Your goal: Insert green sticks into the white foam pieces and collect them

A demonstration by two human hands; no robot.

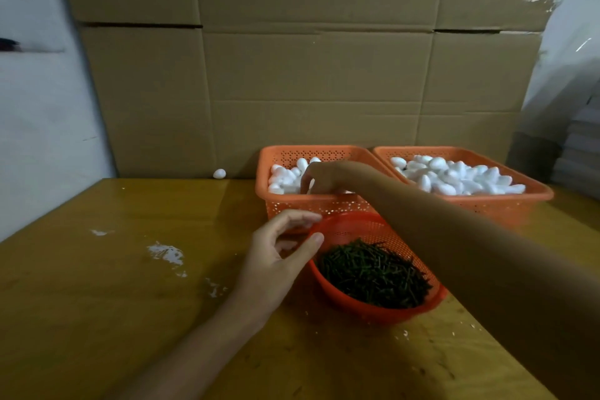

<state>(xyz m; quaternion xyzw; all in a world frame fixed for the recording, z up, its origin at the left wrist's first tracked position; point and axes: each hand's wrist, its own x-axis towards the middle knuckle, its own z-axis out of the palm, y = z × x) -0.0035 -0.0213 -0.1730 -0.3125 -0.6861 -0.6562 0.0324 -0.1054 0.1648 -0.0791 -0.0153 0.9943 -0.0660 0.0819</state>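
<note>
A round orange bowl [357, 305] of green sticks [373, 273] stands in front of me. Behind it are two orange baskets of white foam pieces, the left basket [311, 204] and the right basket [506, 201]. My right hand [319, 177] reaches across the bowl into the left basket, fingers pointing down among the foam pieces [285, 177], and seems to pinch one. My left hand [279, 253] hovers at the bowl's left rim with thumb and fingers loosely curved apart, holding nothing.
The yellow-brown table [113, 286] carries white foam crumbs [165, 253] left of my left hand. One loose foam piece [219, 173] lies at the table's back edge. Cardboard boxes [308, 58] wall off the back, and plastic-wrapped stacks [574, 153] stand at the right.
</note>
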